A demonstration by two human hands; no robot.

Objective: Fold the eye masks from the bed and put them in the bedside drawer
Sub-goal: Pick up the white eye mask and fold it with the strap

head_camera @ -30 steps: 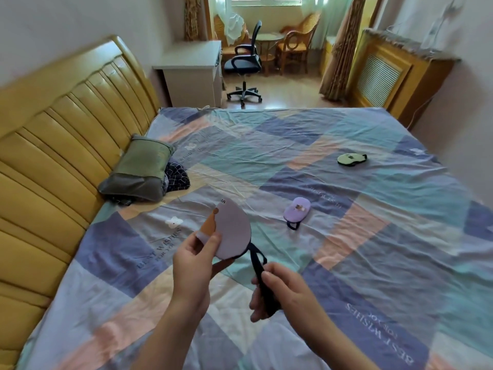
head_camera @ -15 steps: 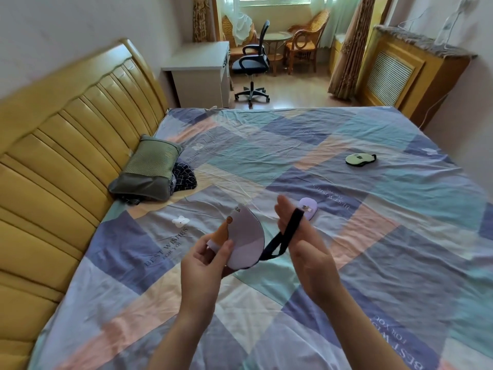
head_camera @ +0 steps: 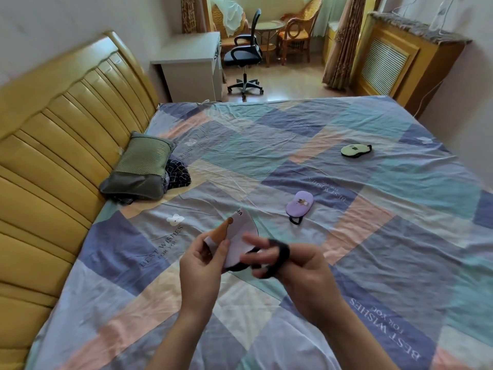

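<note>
My left hand (head_camera: 204, 265) pinches a folded pale lavender eye mask (head_camera: 240, 236) with an orange patch, held upright above the patchwork bed sheet (head_camera: 373, 236). Its black elastic strap (head_camera: 280, 259) loops around the fingers of my right hand (head_camera: 298, 268), close beside the mask. A purple eye mask (head_camera: 299, 205) lies flat on the bed just beyond my hands. A green eye mask (head_camera: 354, 150) lies farther off to the right. No bedside drawer is in view.
A green pillow (head_camera: 141, 166) over dark checked cloth (head_camera: 177, 173) rests against the yellow headboard (head_camera: 53, 145) at left. Past the bed stand a white desk (head_camera: 192, 65), a black office chair (head_camera: 245, 54) and a wooden radiator cover (head_camera: 394, 65).
My right hand came down and in toward the mask, with the strap now wound round its fingers instead of stretched upward. The view shifted slightly; the masks on the bed stayed put.
</note>
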